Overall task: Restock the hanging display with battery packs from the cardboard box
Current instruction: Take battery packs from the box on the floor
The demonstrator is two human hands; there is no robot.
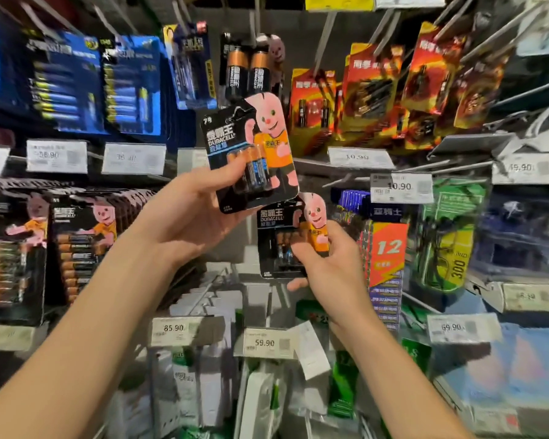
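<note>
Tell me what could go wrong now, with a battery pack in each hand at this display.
The left hand grips the upper pack only near its lower edge, tilted; it could slip.
The right hand holds the lower pack, so no hand is free to steady a hook.
Similar bunny packs hang nearby; a pack might land on the wrong hook.

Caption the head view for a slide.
Left hand holds the upper pack, right hand the lower pack, before the display.

Tilted upper pack (232, 141) overlapping lower pack (274, 224)
</note>
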